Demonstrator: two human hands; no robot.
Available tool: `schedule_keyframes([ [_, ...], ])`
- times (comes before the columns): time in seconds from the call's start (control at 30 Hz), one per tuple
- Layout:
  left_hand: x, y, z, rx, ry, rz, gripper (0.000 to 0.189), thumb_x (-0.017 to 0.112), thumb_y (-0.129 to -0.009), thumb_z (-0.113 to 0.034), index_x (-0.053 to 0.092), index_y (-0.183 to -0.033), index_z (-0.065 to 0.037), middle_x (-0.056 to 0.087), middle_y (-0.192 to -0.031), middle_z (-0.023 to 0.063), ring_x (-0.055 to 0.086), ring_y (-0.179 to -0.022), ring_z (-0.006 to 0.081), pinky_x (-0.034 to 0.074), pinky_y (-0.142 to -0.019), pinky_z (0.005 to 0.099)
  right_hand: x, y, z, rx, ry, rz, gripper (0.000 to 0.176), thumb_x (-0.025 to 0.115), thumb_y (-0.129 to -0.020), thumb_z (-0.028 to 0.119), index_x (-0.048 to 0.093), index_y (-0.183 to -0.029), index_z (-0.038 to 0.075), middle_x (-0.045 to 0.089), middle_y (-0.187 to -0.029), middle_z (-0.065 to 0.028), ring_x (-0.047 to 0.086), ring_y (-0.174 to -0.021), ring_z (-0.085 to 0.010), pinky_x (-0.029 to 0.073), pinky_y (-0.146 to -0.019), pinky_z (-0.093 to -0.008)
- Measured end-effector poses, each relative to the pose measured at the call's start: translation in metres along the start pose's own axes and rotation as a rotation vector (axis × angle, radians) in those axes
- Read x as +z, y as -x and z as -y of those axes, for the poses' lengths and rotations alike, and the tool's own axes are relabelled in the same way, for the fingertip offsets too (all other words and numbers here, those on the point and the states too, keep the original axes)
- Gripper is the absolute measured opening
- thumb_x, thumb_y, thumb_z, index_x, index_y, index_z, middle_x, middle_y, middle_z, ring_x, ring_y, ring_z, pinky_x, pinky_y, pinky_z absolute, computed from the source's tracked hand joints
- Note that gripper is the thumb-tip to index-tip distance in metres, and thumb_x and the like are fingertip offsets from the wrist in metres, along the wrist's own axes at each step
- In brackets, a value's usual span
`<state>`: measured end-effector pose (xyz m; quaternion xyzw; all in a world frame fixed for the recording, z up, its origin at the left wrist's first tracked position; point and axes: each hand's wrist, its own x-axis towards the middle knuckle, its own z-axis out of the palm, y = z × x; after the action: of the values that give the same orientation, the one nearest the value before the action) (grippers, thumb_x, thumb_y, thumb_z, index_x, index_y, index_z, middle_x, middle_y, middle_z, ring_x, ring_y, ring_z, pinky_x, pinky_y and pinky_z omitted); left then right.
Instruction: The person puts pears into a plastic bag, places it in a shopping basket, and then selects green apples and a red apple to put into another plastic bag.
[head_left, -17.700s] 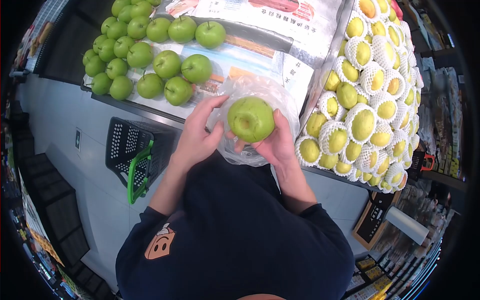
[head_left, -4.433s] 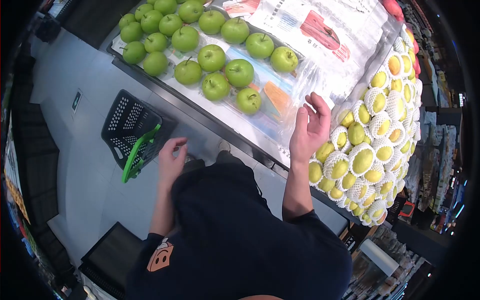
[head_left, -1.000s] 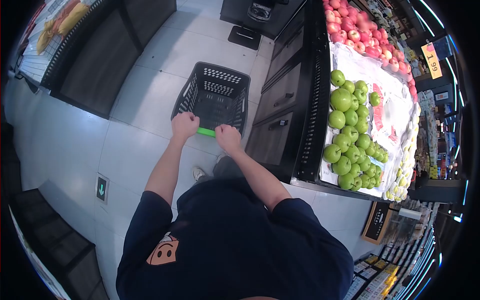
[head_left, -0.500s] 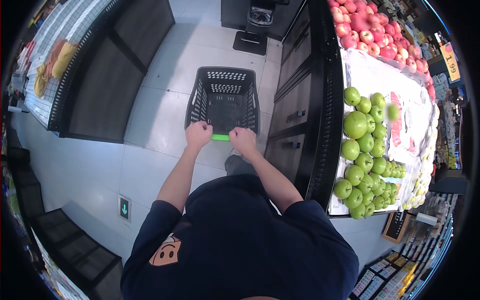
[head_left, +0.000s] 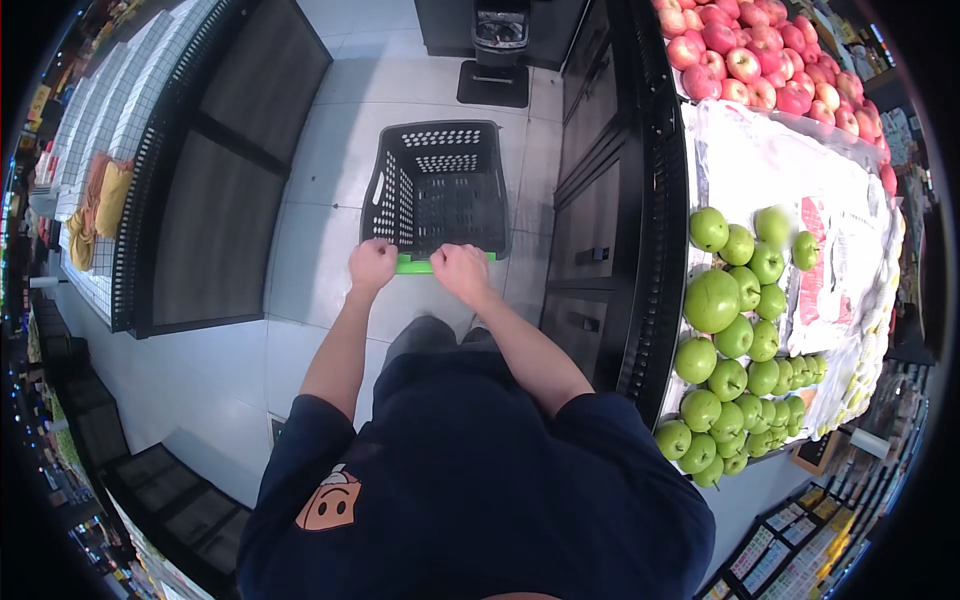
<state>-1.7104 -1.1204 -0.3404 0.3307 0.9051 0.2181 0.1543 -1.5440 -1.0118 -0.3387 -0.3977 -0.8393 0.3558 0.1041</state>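
While the basket lies ahead, our left hand and right hand hold its crosswise handle in closed grips.

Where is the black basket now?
In the head view, the black basket stands on the floor ahead, left of the green apples; the left hand and right hand grip its green handle.

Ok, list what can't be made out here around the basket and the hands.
All in the head view:
- Basket: the inside is dark mesh, so whether anything lies in it cannot be told.
- Green handle: partly covered by the left hand and right hand.
- Palms and fingertips: turned down, hidden behind the knuckles.
- Red apples: pile cut off by the top edge.
- Print on the paper beside the green apples: too small to read.
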Motion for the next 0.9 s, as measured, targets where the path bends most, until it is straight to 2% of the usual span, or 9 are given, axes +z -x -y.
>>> schedule_keyframes([
  [0.07,0.003,-0.020,0.001,0.009,0.014,-0.002,0.026,0.058,-0.078,-0.028,0.072,-0.074,-0.006,0.068,-0.074,0.0198,0.066,-0.074,0.0423,0.053,-0.071,0.0503,-0.005,-0.017,0.003,0.021,-0.027,0.009,0.033,0.056,-0.086,0.030,0.074,-0.078,0.004,0.070,-0.079,-0.0239,0.069,-0.077,-0.0422,0.055,-0.079,-0.0517],
  [0.17,0.003,-0.052,0.000,0.018,-0.004,0.022,0.027,0.058,-0.079,-0.028,0.072,-0.075,-0.006,0.068,-0.074,0.0196,0.066,-0.074,0.0423,0.053,-0.071,0.0504,-0.002,-0.045,0.003,0.024,-0.010,-0.034,0.031,0.056,-0.085,0.029,0.072,-0.074,0.004,0.069,-0.075,-0.0225,0.068,-0.073,-0.0424,0.055,-0.074,-0.0523],
  [0.53,-0.005,-0.161,-0.028,0.074,0.048,0.066,0.025,0.060,-0.078,-0.028,0.072,-0.074,-0.007,0.068,-0.073,0.0200,0.067,-0.073,0.0415,0.054,-0.071,0.0494,-0.009,-0.150,0.006,0.084,0.054,-0.064,0.032,0.056,-0.084,0.029,0.074,-0.076,0.004,0.069,-0.075,-0.0232,0.069,-0.073,-0.0420,0.055,-0.076,-0.0517],
  [0.9,-0.015,-0.255,-0.038,0.235,0.126,0.157,0.026,0.061,-0.079,-0.028,0.070,-0.071,-0.005,0.068,-0.073,0.0207,0.067,-0.073,0.0412,0.054,-0.070,0.0493,-0.007,-0.223,0.024,0.209,0.088,-0.127,0.027,0.056,-0.083,0.026,0.072,-0.075,0.005,0.068,-0.075,-0.0213,0.067,-0.076,-0.0428,0.053,-0.077,-0.0526],
])
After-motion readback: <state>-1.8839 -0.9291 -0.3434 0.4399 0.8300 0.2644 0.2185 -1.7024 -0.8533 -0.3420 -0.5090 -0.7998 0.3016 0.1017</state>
